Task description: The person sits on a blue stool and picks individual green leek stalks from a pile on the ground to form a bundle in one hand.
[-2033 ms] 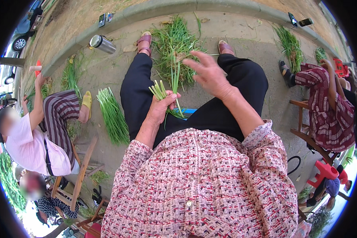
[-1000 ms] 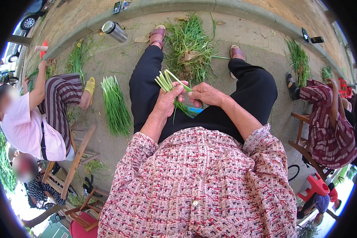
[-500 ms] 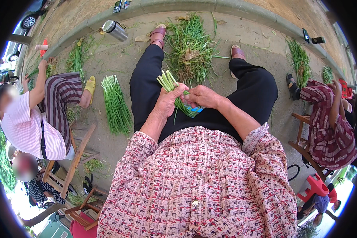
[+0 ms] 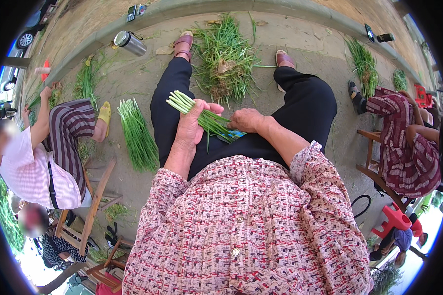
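My left hand is closed round a small bunch of garlic chives, above my left thigh. Their pale cut ends point up and to the left, and the green leaves slant down to the right. Close to the leaf ends, my right hand has its fingers curled in. Whatever those fingers pinch is hidden. A bit of something blue shows under the leaves in my lap. On the ground left of my leg lies a neat bundle of chives. Between my feet is a loose, untidy heap of chives with dry, brownish matter in it.
A metal flask stands near the kerb. To the left a person in striped trousers sits by a wooden chair. Another person in a dark red patterned garment sits at right, with more chives near their foot.
My left hand has moved left and tilted the bunch flatter. My right hand has come away from the stalks toward the leaf ends. The whole view has shifted slightly.
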Demonstrator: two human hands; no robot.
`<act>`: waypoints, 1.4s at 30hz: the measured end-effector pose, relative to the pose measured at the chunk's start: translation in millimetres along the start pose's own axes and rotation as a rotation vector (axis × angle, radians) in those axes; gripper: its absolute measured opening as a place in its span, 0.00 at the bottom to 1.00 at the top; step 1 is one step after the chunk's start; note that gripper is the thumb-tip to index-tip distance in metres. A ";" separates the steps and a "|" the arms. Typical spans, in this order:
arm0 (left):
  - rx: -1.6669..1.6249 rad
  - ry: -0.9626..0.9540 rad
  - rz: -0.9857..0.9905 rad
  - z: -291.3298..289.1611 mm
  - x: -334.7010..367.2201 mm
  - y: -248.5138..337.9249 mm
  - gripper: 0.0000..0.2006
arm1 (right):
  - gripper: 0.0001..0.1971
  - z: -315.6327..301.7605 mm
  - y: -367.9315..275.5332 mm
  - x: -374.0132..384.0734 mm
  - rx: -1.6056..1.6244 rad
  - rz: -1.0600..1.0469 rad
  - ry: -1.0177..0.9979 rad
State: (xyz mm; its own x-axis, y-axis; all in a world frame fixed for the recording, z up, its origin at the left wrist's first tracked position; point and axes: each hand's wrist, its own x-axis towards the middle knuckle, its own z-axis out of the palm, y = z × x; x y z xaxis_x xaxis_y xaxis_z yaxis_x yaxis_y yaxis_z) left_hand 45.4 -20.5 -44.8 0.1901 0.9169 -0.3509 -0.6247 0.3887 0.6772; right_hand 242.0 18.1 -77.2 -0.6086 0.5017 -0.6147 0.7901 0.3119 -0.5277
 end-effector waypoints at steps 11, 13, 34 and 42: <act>-0.160 0.096 0.172 -7.7 1.5 27.7 0.15 | 0.14 -40.7 44.2 -2.6 0.135 0.493 0.404; -0.178 0.098 0.161 -10.0 2.7 31.1 0.15 | 0.13 -42.5 83.6 2.6 0.344 0.518 0.775; 0.143 0.184 0.029 -2.3 12.6 23.1 0.13 | 0.23 -34.1 147.7 28.2 0.505 0.658 0.632; 0.163 0.183 -0.040 -0.1 25.6 18.4 0.11 | 0.21 -43.9 142.1 37.9 0.443 0.678 0.469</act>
State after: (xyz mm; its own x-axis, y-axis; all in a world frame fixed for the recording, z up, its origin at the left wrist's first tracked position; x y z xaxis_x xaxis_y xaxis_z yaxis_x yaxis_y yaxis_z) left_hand 38.7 10.2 -41.4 0.0625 0.8748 -0.4804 -0.4860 0.4471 0.7509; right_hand 334.5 116.9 -149.8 0.1396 0.7685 -0.6244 0.8072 -0.4536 -0.3778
